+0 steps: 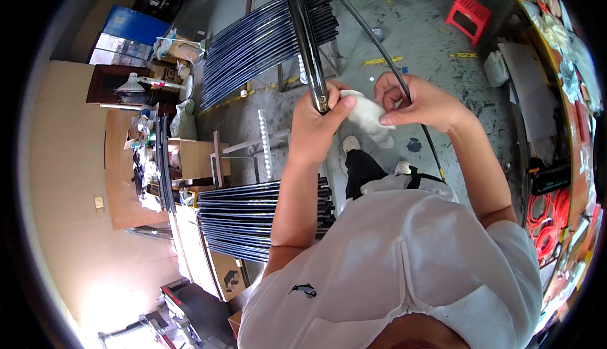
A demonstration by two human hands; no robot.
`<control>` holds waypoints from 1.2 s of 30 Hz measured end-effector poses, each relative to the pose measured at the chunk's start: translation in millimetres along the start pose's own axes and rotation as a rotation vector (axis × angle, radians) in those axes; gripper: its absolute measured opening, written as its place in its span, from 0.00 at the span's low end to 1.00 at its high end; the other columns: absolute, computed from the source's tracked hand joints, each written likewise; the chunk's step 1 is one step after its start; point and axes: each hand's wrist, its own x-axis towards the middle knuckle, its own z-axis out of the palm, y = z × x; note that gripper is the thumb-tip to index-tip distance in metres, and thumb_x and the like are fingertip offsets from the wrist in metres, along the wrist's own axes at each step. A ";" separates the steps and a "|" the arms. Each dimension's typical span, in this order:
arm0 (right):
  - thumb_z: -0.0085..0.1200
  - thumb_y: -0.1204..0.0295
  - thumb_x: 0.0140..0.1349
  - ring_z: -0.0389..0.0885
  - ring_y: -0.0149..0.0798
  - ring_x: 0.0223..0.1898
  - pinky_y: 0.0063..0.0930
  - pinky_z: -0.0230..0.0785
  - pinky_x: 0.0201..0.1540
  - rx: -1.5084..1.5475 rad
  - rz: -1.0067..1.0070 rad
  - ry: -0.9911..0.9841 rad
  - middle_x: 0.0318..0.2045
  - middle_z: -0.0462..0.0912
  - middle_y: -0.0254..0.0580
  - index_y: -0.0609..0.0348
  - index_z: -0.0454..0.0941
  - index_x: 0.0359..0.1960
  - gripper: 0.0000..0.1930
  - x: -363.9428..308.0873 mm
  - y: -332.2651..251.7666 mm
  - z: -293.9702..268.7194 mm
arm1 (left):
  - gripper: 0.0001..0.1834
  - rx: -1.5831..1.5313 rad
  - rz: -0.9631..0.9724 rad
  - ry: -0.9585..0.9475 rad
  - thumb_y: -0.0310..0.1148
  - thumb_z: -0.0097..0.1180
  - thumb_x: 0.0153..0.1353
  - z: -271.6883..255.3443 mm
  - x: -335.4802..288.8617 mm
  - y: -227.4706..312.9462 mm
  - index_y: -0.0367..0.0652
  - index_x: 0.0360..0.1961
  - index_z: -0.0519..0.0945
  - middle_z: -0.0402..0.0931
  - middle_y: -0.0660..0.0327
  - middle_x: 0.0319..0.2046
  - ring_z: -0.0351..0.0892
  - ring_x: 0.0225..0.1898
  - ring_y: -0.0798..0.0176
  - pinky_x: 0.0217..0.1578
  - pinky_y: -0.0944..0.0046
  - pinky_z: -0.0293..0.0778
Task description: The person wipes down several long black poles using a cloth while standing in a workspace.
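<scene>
A thick, glossy black pole (302,33) with gold markings at its ends slants up and away from my left hand (314,121), which is closed round its lower end. My left thumb and fingers also pinch one end of a white cloth (365,114). My right hand (425,101) grips the other end of that cloth between thumb and curled fingers, so the cloth spans both hands. A thinner dark rod (360,20) runs from the top edge down through the crook of my right hand and out below it. How firmly that rod is held I cannot tell.
Black poles lie in rows on a far rack (265,45) and a nearer one (240,219) to the left. A red stool (468,17) stands far right. Along the right runs a cluttered bench, with a red hose (547,219) beneath. Cardboard boxes (190,159) sit left.
</scene>
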 end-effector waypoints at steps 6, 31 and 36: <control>0.61 0.66 0.52 0.61 0.19 0.22 0.15 0.50 0.23 0.043 0.126 -0.009 0.27 0.73 0.30 0.58 0.71 0.30 0.12 -2.9 13.2 -4.5 | 0.18 -0.093 -0.016 0.113 0.23 0.64 0.49 0.9 -1.9 -5.0 0.46 0.22 0.62 0.73 0.59 0.31 0.67 0.29 0.74 0.30 0.74 0.66; 0.30 0.47 0.67 0.59 0.31 0.17 0.28 0.54 0.22 -0.345 0.427 0.352 0.10 0.62 0.34 0.61 0.62 0.12 0.33 -66.0 56.0 92.9 | 0.21 -0.126 0.481 0.451 0.21 0.66 0.47 -144.7 129.7 74.0 0.47 0.21 0.61 0.77 0.55 0.23 0.78 0.27 0.65 0.31 0.70 0.73; 0.31 0.49 0.68 0.59 0.32 0.16 0.29 0.56 0.22 -0.353 0.495 0.463 0.10 0.63 0.35 0.63 0.64 0.12 0.33 -83.1 80.9 112.7 | 0.21 -0.075 0.505 0.415 0.20 0.66 0.46 -147.5 151.9 85.8 0.45 0.19 0.61 0.76 0.54 0.23 0.78 0.28 0.63 0.30 0.69 0.74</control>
